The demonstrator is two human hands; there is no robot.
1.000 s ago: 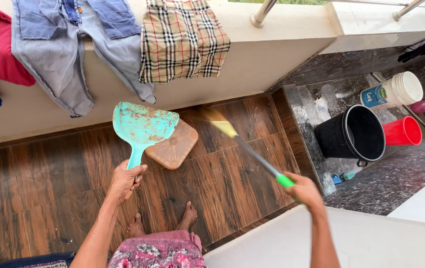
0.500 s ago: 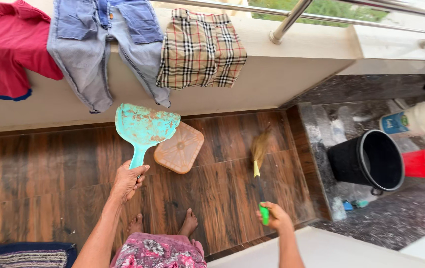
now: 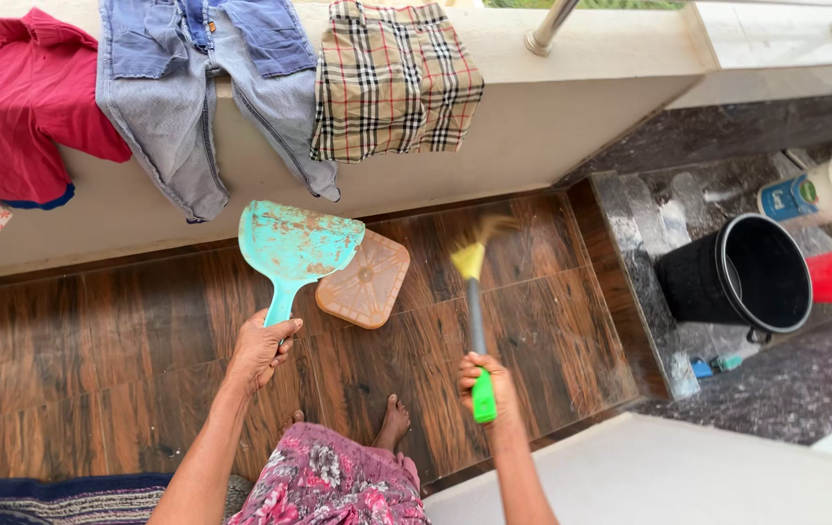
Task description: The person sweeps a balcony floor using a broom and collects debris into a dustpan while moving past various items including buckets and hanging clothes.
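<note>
Dark wood-grain floor (image 3: 105, 350) beside a low cream wall (image 3: 571, 126) hung with clothes; black bucket (image 3: 742, 277) on the stone strip to the right. Left hand (image 3: 262, 348), grip clenched on the handle of a stained turquoise dustpan (image 3: 296, 248), its blade partly over a square tan lid (image 3: 364, 280). Right hand (image 3: 487, 381), grip clenched on a small broom (image 3: 472, 292) (bristles blurred) pointing toward the wall.

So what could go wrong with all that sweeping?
The broom in the right hand looks blurred, as if mid-swing, so dust may fly past the turquoise dustpan that the left hand holds tilted up. The brush end is near the square orange lid on the floor and might knock it. A bare foot is close to the sweeping, so grit could land on it.
</note>
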